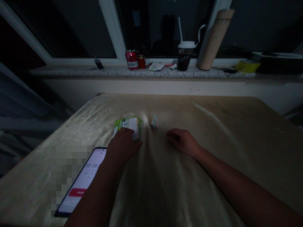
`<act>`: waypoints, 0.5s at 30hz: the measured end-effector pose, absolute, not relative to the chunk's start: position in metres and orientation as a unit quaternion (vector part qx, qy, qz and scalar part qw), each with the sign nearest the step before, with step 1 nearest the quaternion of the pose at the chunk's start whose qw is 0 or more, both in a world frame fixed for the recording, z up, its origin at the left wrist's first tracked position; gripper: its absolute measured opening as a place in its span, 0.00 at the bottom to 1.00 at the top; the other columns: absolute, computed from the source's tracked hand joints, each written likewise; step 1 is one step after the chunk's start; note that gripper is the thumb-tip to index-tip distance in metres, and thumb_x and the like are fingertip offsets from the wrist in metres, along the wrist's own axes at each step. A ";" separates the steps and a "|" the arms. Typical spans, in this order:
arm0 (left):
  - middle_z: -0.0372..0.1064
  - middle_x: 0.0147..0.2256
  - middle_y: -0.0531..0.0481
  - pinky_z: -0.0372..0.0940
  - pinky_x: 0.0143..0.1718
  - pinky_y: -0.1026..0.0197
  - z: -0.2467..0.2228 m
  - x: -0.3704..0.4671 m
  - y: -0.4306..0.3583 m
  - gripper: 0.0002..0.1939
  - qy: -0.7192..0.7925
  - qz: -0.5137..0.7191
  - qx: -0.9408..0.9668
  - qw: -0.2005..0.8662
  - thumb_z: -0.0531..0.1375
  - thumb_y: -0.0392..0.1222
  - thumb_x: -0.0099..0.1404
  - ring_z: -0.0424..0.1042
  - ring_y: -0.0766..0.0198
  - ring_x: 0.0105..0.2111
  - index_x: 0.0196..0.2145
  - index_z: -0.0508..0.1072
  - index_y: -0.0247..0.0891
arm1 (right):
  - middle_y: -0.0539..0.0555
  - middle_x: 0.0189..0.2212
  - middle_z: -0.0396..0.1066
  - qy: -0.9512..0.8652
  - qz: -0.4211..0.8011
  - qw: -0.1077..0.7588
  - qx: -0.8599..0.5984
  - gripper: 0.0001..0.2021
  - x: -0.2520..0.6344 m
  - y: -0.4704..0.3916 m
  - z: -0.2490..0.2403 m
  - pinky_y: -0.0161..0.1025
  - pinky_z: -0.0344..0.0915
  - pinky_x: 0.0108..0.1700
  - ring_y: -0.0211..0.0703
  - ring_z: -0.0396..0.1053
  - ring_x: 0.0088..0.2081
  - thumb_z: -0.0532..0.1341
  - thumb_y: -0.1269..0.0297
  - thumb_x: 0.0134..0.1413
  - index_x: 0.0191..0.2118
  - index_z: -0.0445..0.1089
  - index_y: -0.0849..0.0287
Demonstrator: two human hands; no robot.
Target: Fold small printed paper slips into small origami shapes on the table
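My left hand point(123, 142) lies on a small stack of green-and-white printed packets point(134, 124), its fingers bent over the near part and its thumb out to the right. The hand hides part of the stack. Right of the packets, a small crumpled or folded printed wrapper point(155, 122) rests on the cloth, apart from both hands. My right hand point(181, 140) rests on its side to the right of the wrapper, fingers loosely curled in, with nothing visible in them. A phone point(87, 176) showing a running timer lies partly under my left forearm.
A pale, creased cloth point(213, 126) covers the table. Behind it, the stone windowsill point(113, 72) carries a red can point(132, 60), a smaller red container point(141, 62), a lidded cup point(184, 56) with a straw, a cardboard tube point(216, 39) and a yellow item point(247, 66).
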State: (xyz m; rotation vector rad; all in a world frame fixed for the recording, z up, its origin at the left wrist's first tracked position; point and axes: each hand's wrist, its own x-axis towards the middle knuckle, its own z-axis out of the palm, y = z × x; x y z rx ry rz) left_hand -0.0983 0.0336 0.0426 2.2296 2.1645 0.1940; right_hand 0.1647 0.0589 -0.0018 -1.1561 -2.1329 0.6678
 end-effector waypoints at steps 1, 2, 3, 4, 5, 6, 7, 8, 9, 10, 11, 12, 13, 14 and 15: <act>0.71 0.50 0.35 0.67 0.52 0.49 0.043 -0.098 0.034 0.22 0.693 0.061 0.718 0.016 0.61 0.50 0.60 0.72 0.45 0.51 0.46 0.74 0.32 | 0.54 0.33 0.77 -0.803 0.255 0.312 -0.438 0.09 0.165 0.060 -0.003 0.36 0.66 0.35 0.42 0.73 0.32 0.59 0.70 0.57 0.42 0.75 0.58; 0.71 0.50 0.35 0.68 0.52 0.49 0.043 -0.098 0.034 0.21 0.692 0.059 0.719 0.018 0.61 0.49 0.60 0.72 0.45 0.51 0.47 0.74 0.32 | 0.54 0.32 0.77 -0.800 0.258 0.317 -0.440 0.09 0.165 0.061 -0.005 0.36 0.66 0.35 0.41 0.73 0.31 0.59 0.70 0.57 0.42 0.75 0.59; 0.72 0.49 0.35 0.68 0.51 0.48 0.043 -0.098 0.034 0.21 0.693 0.056 0.719 0.019 0.60 0.48 0.61 0.72 0.45 0.51 0.47 0.74 0.32 | 0.53 0.30 0.76 -0.796 0.260 0.322 -0.441 0.09 0.166 0.062 -0.006 0.36 0.65 0.33 0.41 0.72 0.30 0.59 0.70 0.57 0.42 0.75 0.59; 0.72 0.49 0.35 0.68 0.51 0.48 0.043 -0.098 0.034 0.20 0.694 0.053 0.718 0.021 0.60 0.47 0.61 0.72 0.45 0.51 0.47 0.75 0.32 | 0.53 0.29 0.76 -0.793 0.262 0.327 -0.442 0.09 0.166 0.062 -0.006 0.35 0.65 0.33 0.40 0.72 0.29 0.59 0.69 0.57 0.41 0.74 0.59; 0.72 0.49 0.35 0.69 0.50 0.47 0.044 -0.098 0.034 0.20 0.695 0.050 0.717 0.023 0.59 0.47 0.61 0.72 0.44 0.51 0.47 0.75 0.33 | 0.52 0.29 0.75 -0.790 0.265 0.331 -0.443 0.08 0.166 0.063 -0.007 0.35 0.64 0.32 0.40 0.71 0.29 0.59 0.69 0.57 0.41 0.74 0.59; 0.72 0.49 0.35 0.69 0.49 0.47 0.044 -0.098 0.034 0.19 0.698 0.047 0.715 0.025 0.59 0.47 0.61 0.73 0.44 0.50 0.46 0.75 0.33 | 0.52 0.28 0.75 -0.788 0.267 0.335 -0.442 0.08 0.166 0.063 -0.008 0.35 0.64 0.32 0.40 0.71 0.29 0.59 0.69 0.58 0.40 0.74 0.59; 0.72 0.50 0.35 0.70 0.48 0.47 0.044 -0.098 0.034 0.19 0.701 0.043 0.712 0.028 0.59 0.47 0.61 0.73 0.44 0.50 0.46 0.76 0.34 | 0.52 0.28 0.75 -0.787 0.269 0.338 -0.441 0.07 0.166 0.063 -0.008 0.34 0.64 0.32 0.39 0.71 0.29 0.59 0.69 0.58 0.40 0.74 0.59; 0.72 0.50 0.35 0.70 0.48 0.47 0.045 -0.098 0.035 0.20 0.702 0.038 0.710 0.030 0.59 0.48 0.61 0.73 0.44 0.50 0.47 0.76 0.34 | 0.52 0.28 0.75 -0.785 0.271 0.341 -0.440 0.07 0.166 0.063 -0.009 0.34 0.64 0.32 0.39 0.71 0.29 0.59 0.69 0.57 0.40 0.74 0.60; 0.72 0.51 0.35 0.69 0.49 0.48 0.045 -0.098 0.035 0.20 0.702 0.031 0.711 0.031 0.59 0.47 0.62 0.73 0.44 0.50 0.48 0.76 0.33 | 0.52 0.28 0.75 -0.784 0.272 0.344 -0.440 0.07 0.166 0.063 -0.010 0.34 0.63 0.32 0.39 0.70 0.28 0.60 0.69 0.57 0.40 0.74 0.60; 0.72 0.51 0.35 0.69 0.51 0.48 0.045 -0.098 0.035 0.21 0.700 0.023 0.713 0.032 0.59 0.47 0.62 0.73 0.44 0.50 0.49 0.75 0.32 | 0.52 0.28 0.75 -0.782 0.273 0.347 -0.440 0.07 0.166 0.063 -0.010 0.34 0.63 0.31 0.39 0.70 0.28 0.60 0.70 0.57 0.39 0.74 0.60; 0.72 0.51 0.34 0.68 0.52 0.49 0.045 -0.099 0.036 0.22 0.699 0.016 0.714 0.032 0.59 0.47 0.62 0.73 0.45 0.50 0.50 0.75 0.31 | 0.52 0.28 0.75 -0.781 0.274 0.350 -0.440 0.07 0.166 0.063 -0.011 0.34 0.63 0.31 0.38 0.70 0.28 0.60 0.70 0.57 0.39 0.74 0.60; 0.72 0.51 0.34 0.68 0.52 0.49 0.045 -0.099 0.036 0.23 0.698 0.012 0.716 0.031 0.58 0.47 0.62 0.73 0.45 0.51 0.50 0.75 0.31 | 0.51 0.27 0.74 -0.780 0.274 0.352 -0.440 0.07 0.166 0.063 -0.011 0.34 0.62 0.31 0.38 0.69 0.27 0.60 0.70 0.56 0.39 0.74 0.60; 0.72 0.51 0.34 0.67 0.52 0.50 0.045 -0.100 0.036 0.23 0.697 0.011 0.716 0.031 0.58 0.47 0.62 0.73 0.45 0.51 0.50 0.75 0.30 | 0.51 0.27 0.74 -0.779 0.274 0.353 -0.440 0.07 0.166 0.063 -0.011 0.34 0.62 0.30 0.38 0.69 0.27 0.60 0.70 0.56 0.39 0.74 0.60; 0.73 0.51 0.35 0.68 0.52 0.50 0.045 -0.100 0.036 0.23 0.697 0.010 0.716 0.033 0.58 0.47 0.62 0.73 0.45 0.50 0.50 0.75 0.31 | 0.51 0.27 0.74 -0.778 0.275 0.355 -0.439 0.06 0.166 0.063 -0.012 0.34 0.61 0.30 0.38 0.68 0.27 0.60 0.70 0.56 0.39 0.74 0.60; 0.73 0.50 0.35 0.68 0.51 0.50 0.046 -0.101 0.036 0.22 0.696 0.009 0.717 0.035 0.58 0.47 0.62 0.74 0.45 0.49 0.50 0.76 0.32 | 0.51 0.26 0.73 -0.778 0.275 0.356 -0.438 0.06 0.166 0.063 -0.012 0.34 0.61 0.30 0.38 0.68 0.27 0.60 0.70 0.56 0.39 0.74 0.60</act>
